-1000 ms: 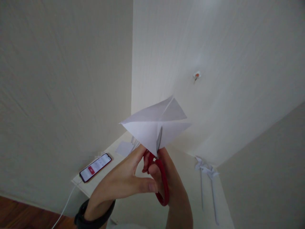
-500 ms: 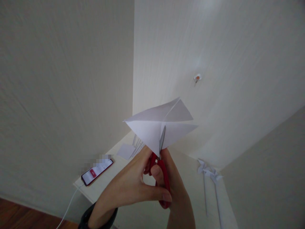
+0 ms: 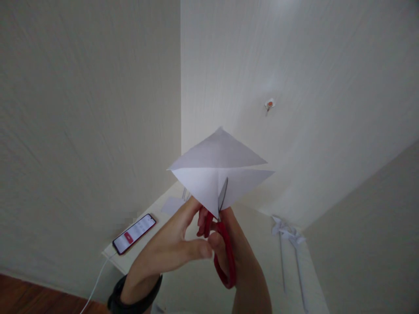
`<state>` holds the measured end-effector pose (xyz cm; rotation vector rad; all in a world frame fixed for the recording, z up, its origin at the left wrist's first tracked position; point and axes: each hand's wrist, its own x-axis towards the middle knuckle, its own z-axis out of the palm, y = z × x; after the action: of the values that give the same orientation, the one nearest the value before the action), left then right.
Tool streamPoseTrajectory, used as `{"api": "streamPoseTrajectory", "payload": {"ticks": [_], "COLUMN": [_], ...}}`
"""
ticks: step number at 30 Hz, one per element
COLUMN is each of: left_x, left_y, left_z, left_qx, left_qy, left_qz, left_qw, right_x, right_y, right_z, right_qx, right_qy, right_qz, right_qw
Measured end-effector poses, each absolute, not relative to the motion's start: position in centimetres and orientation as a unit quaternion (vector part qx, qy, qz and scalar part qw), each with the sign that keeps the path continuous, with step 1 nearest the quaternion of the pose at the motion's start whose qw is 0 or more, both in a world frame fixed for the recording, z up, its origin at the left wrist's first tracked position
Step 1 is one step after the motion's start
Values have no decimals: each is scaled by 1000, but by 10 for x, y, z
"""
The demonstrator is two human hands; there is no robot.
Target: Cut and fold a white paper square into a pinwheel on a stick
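Observation:
A white creased paper square [image 3: 216, 168] is held up in front of the wall corner. My left hand [image 3: 170, 250], with a black band on its wrist, pinches the paper's lower corner between fingers and thumb. My right hand [image 3: 238, 257] grips red-handled scissors [image 3: 224, 253], fingers through the handles. The grey blades point up into the paper's lower corner along a crease.
A white table [image 3: 144, 253] stands against the wall corner below. On it lie a phone [image 3: 134, 233] with a lit screen and a white cable, a small paper sheet [image 3: 172, 205], and white paper pinwheels on sticks [image 3: 288, 237] at the right. A small orange-tipped hook [image 3: 269, 104] sits on the wall.
The paper's upper flap has flattened, so the top now forms one peak. The scissor handles have opened slightly after closing half a second ago. The view shifted a little.

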<state>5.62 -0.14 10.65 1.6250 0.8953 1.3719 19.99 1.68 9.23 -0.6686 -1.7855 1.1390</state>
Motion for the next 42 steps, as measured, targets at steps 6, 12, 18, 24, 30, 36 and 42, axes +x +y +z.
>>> {"api": "streamPoseTrajectory", "payload": {"ticks": [6, 12, 18, 24, 30, 36, 42], "left_x": [67, 65, 68, 69, 69, 69, 68], "left_y": [1, 0, -2, -3, -6, -8, -8], "left_z": [113, 116, 116, 118, 119, 120, 120], "left_qx": [464, 462, 483, 492, 494, 503, 507], "left_qy": [402, 428, 423, 421, 434, 466, 466], "left_qz": [708, 712, 718, 719, 714, 693, 691], "left_qw": [350, 311, 268, 252, 241, 221, 222], "right_x": [209, 210, 213, 212, 210, 210, 210], "right_y": [17, 17, 15, 17, 18, 18, 17], "right_z": [93, 91, 90, 90, 91, 90, 93], "right_qx": [-279, -279, -275, -262, -251, -242, -239], "right_qy": [-719, -716, -711, -710, -708, -706, -710], "right_qz": [490, 501, 506, 514, 519, 525, 522], "right_qw": [408, 398, 403, 405, 409, 409, 409]}}
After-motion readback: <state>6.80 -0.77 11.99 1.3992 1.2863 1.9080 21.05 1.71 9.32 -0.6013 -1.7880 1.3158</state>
